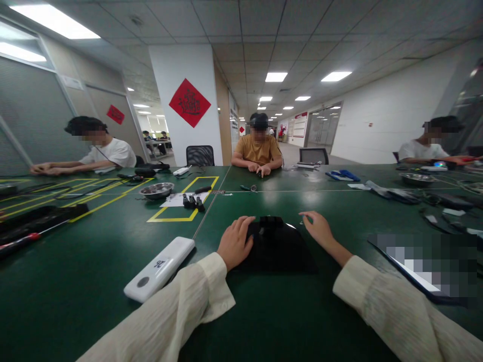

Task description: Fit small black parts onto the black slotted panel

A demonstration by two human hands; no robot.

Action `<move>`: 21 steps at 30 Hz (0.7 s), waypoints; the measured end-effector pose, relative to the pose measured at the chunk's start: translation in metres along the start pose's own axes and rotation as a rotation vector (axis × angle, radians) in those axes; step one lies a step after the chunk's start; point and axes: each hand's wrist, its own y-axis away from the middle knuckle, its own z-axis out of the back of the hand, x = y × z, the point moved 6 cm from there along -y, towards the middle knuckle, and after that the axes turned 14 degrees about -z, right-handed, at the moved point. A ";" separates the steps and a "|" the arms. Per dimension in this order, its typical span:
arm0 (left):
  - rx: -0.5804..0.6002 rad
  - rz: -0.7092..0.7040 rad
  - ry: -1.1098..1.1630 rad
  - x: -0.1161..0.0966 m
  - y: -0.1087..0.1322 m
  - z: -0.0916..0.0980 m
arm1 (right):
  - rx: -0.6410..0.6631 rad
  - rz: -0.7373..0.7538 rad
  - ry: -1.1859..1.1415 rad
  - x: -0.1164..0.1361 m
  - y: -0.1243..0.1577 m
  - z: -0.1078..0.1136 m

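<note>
A black, glossy, flat base [281,251] with a short raised piece at its far edge, like a monitor stand base, lies on the green table in front of me. My left hand [236,241] rests on its left side, fingers stretched out and thumb apart. Just past its right far corner, my right hand [319,229] reaches over the table with fingers extended. A tiny pale thing [301,222] lies by those fingertips, too small to name. Whether the fingers touch it I cannot tell.
A white device marked 26 [160,269] lies left of my left hand. Beyond it are a metal bowl [156,190] and several small black parts [193,202]. A dark tablet-like thing [426,271] lies at right. People sit across and at both sides.
</note>
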 end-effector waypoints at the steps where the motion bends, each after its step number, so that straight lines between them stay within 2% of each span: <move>1: -0.013 -0.014 -0.002 -0.002 -0.001 0.002 | 0.024 -0.010 0.044 -0.004 -0.001 -0.002; 6: -0.069 -0.107 -0.031 -0.015 -0.003 0.010 | 0.058 0.009 0.136 -0.006 0.002 -0.009; 14: -0.259 -0.296 -0.077 -0.031 0.002 0.020 | 0.096 0.017 0.166 -0.008 0.003 -0.012; 17: -0.240 -0.368 -0.087 -0.036 0.003 0.020 | 0.121 0.025 0.169 -0.007 0.001 -0.011; 21: -0.157 -0.393 -0.085 -0.038 0.001 0.017 | 0.129 0.027 0.174 -0.005 0.001 -0.011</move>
